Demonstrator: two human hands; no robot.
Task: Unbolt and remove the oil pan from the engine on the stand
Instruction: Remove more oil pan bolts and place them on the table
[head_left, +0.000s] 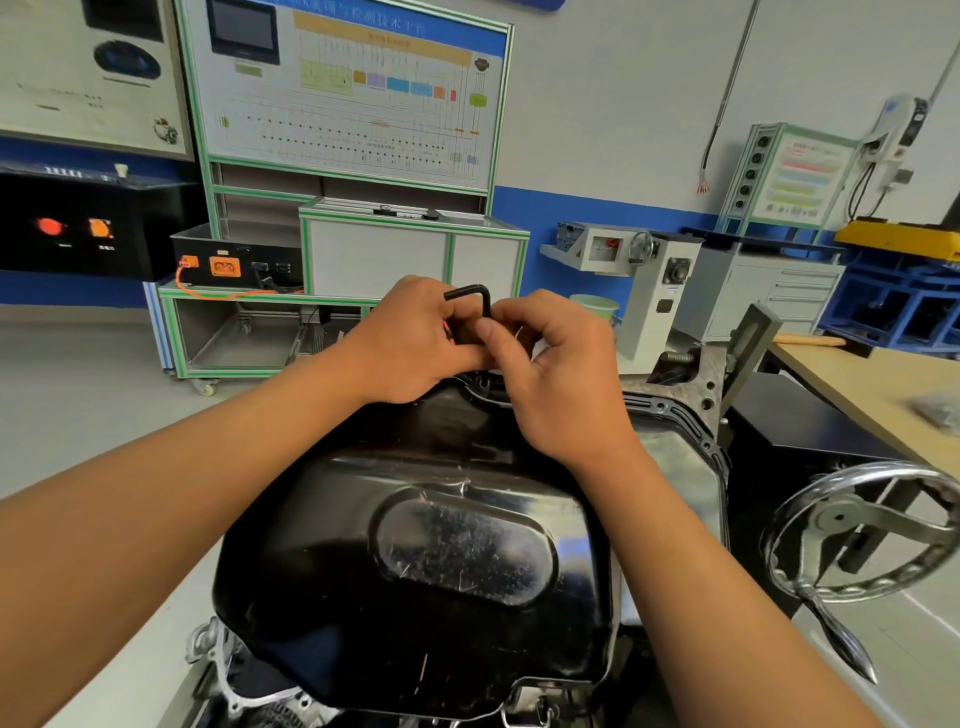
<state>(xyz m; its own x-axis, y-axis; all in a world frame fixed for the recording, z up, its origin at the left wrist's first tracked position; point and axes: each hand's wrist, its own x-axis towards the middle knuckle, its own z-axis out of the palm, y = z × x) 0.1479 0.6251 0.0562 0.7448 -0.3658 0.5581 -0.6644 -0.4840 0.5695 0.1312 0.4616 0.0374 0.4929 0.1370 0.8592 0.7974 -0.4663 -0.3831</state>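
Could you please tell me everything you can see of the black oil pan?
The glossy black stamped-metal oil pan lies bottom-up, seated on the engine, filling the lower middle of the view. Its deep sump bears a raised oval panel, scuffed and scratched. A flat flange with bolt holes runs along its right edge. At its far rim the left hand and right hand hold a black L-shaped hex key; whether they touch the pan is unclear.

Glossy black oil pan (441, 561), black hex key (475, 297), silvery handwheel (862, 530), green-framed white trainer board (353, 98), blue wall stripe (597, 218).
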